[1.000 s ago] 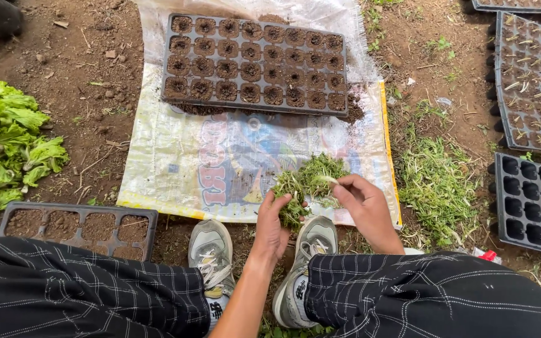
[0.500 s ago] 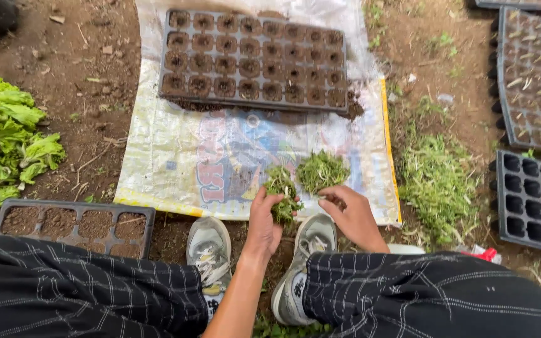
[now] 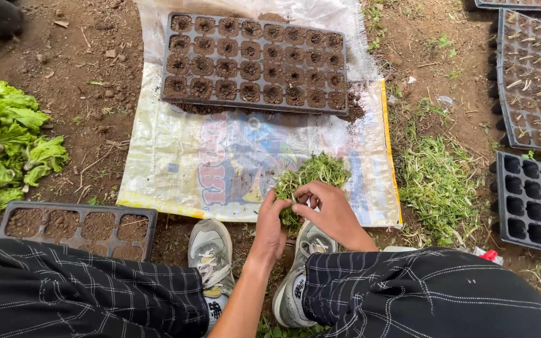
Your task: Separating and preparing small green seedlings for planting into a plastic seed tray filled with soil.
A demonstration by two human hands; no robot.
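Observation:
My left hand (image 3: pixel 270 222) grips a bunch of small green seedlings (image 3: pixel 288 188) over the near edge of a printed plastic sack (image 3: pixel 189 163) spread on the soil. My right hand (image 3: pixel 327 209) reaches into the same bunch, its fingertips pinching at the seedlings beside my left thumb. More loose seedlings (image 3: pixel 324 168) lie on the sack just beyond the hands. A black seedling tray (image 3: pixel 255 62) with soil-filled cells, each with a dimple, sits at the far end of the sack.
Lettuce leaves (image 3: pixel 4 141) lie at the left. A soil-filled tray (image 3: pixel 76 225) sits by my left knee. Discarded greens (image 3: pixel 436 181) are piled at the right, beside an empty black tray (image 3: pixel 533 200) and a planted tray (image 3: pixel 530 81). My shoes (image 3: pixel 211 250) rest below the sack.
My right hand has moved left from the loose pile to the bunch in my left hand and now pinches into it. My left hand has stayed where it was.

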